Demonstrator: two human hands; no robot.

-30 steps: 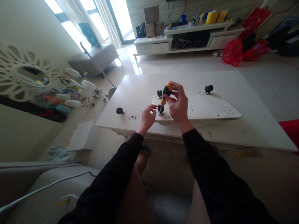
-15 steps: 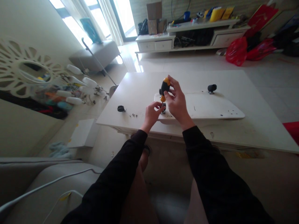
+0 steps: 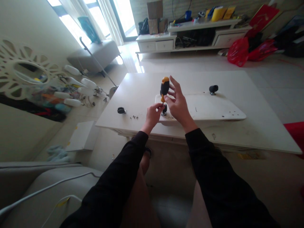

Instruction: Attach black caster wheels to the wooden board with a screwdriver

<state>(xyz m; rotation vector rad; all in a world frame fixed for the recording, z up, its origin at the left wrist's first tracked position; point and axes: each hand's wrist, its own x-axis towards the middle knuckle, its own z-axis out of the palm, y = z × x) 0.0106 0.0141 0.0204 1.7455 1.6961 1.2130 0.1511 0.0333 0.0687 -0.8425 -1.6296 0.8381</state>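
A yellow and black screwdriver point(image 3: 165, 87) stands nearly upright over a black caster point(image 3: 164, 109) at the near left corner of a white board point(image 3: 197, 106). My right hand point(image 3: 178, 103) holds its handle with the thumb and some fingers, the index finger raised. With thumb and fingertips pinched around the thin shaft, my left hand point(image 3: 153, 114) steadies it just above the caster. The tip is hidden. Another caster is partly covered behind the screwdriver. One caster point(image 3: 213, 89) stands at the board's far right; a loose caster point(image 3: 121, 110) lies left, near several small screws point(image 3: 134, 117).
The board rests on a white table point(image 3: 137, 85). Holes and a worn edge show at the board's right end. A white box point(image 3: 80, 136) is on the floor at left, near a grey sofa point(image 3: 35, 190). Beyond the table are a TV cabinet point(image 3: 155, 45) and red bags point(image 3: 238, 52).
The screwdriver now stands a little more upright, and my right-hand fingers have loosened and spread around its handle. My left hand keeps its pinch. The whole view has shifted slightly.
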